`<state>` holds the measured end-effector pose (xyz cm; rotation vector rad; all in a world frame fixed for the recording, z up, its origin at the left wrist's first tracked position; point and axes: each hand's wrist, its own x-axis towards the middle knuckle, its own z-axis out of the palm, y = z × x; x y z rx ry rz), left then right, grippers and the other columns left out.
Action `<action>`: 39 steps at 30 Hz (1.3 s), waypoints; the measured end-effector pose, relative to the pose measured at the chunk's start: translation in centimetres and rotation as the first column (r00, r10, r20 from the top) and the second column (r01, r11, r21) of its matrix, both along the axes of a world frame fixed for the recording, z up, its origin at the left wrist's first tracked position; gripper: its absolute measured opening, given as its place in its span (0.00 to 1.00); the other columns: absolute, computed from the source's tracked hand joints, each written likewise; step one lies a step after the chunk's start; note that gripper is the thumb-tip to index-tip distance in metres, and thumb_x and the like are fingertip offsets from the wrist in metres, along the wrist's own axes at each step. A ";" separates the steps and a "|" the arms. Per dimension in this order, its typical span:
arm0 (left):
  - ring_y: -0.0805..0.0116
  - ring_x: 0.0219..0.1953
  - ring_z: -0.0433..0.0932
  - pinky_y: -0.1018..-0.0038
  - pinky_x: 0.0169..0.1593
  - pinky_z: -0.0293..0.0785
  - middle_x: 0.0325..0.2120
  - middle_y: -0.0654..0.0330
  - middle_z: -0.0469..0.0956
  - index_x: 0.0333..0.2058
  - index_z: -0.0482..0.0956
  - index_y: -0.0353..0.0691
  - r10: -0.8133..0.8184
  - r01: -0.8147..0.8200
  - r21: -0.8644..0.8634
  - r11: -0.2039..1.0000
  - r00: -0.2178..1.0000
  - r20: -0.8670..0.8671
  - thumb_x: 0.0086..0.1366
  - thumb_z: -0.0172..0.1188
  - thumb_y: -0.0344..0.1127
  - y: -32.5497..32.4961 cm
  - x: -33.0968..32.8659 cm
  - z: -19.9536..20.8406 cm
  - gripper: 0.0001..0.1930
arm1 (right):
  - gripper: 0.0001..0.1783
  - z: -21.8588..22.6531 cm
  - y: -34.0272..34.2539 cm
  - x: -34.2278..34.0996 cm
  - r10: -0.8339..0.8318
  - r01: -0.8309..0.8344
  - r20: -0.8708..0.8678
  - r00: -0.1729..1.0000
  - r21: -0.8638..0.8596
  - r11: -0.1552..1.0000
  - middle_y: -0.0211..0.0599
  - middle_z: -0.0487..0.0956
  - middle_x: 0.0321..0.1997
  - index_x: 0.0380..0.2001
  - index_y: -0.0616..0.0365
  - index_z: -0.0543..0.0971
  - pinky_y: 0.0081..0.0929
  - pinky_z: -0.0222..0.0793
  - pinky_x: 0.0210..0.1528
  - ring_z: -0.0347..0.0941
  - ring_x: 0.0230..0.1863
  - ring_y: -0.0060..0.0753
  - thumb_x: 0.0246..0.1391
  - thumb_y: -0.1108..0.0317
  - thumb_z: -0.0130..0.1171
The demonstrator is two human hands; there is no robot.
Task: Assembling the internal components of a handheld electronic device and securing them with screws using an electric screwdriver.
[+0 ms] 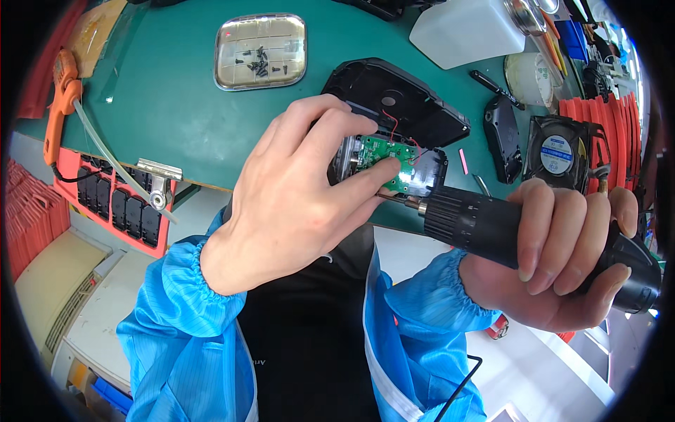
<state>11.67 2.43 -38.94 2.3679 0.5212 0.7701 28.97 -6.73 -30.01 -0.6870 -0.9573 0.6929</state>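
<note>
Green and copper-free to our eye, a small circuit board (380,148) sits in a black casing (440,167) near the front edge of a green work mat (162,105), just right of centre. We see it directly under the fingers of the left hand (299,186), the nearer hand; its long axis runs roughly left to right, with its right end angled slightly towards the wearer. Those fingers are curved and a little spread, clasping the casing, one fingertip pressed on the board; the thumb is mostly hidden.

The right hand (562,239), farther off at lower right, has its fingers wrapped around a black electric screwdriver (471,219). The tool's long axis slants from lower right to upper left, so its thin bit (406,202) points left along the board's near edge, close by the left fingertips. Whether the tip touches anything, we cannot tell.

Behind, a black cover (422,105) lies joined by a red wire (394,125). Farther left, a tray (228,76) holds dark screws (261,65).
</note>
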 end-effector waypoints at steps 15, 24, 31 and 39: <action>0.47 0.54 0.72 0.55 0.54 0.75 0.50 0.55 0.76 0.43 0.89 0.47 -0.011 0.011 -0.007 1.000 1.000 -0.025 0.40 0.72 0.27 0.0 0.1 0.3 0.25 | 0.21 -0.3 0.0 0.3 0.032 -0.037 0.092 0.995 0.056 0.998 0.28 0.74 0.21 0.48 0.57 0.64 0.19 0.75 0.27 0.73 0.20 0.21 0.59 0.62 0.63; 0.47 0.54 0.72 0.56 0.54 0.75 0.51 0.55 0.75 0.45 0.87 0.48 -0.038 0.038 0.000 0.999 0.998 -0.044 0.42 0.74 0.33 0.3 -0.3 0.3 0.25 | 0.22 0.0 -0.6 0.8 0.069 -0.080 0.195 0.978 0.051 0.996 0.28 0.74 0.22 0.48 0.56 0.64 0.18 0.74 0.28 0.73 0.20 0.22 0.59 0.62 0.63; 0.48 0.54 0.72 0.56 0.53 0.75 0.52 0.55 0.75 0.45 0.87 0.47 -0.036 0.036 0.013 0.999 0.999 -0.026 0.43 0.74 0.34 0.1 -0.2 0.0 0.24 | 0.19 0.1 -0.3 0.2 0.085 -0.057 0.312 0.946 -0.097 0.994 0.27 0.70 0.23 0.50 0.55 0.63 0.22 0.64 0.27 0.66 0.20 0.21 0.63 0.60 0.56; 0.49 0.53 0.73 0.58 0.50 0.76 0.51 0.55 0.75 0.45 0.87 0.48 -0.018 0.020 0.099 0.995 1.000 -0.020 0.43 0.75 0.35 -0.1 -0.1 -0.4 0.25 | 0.19 0.0 -0.5 0.2 0.054 -0.031 0.286 0.957 -0.085 0.996 0.27 0.70 0.23 0.50 0.55 0.63 0.23 0.63 0.26 0.66 0.19 0.21 0.63 0.61 0.56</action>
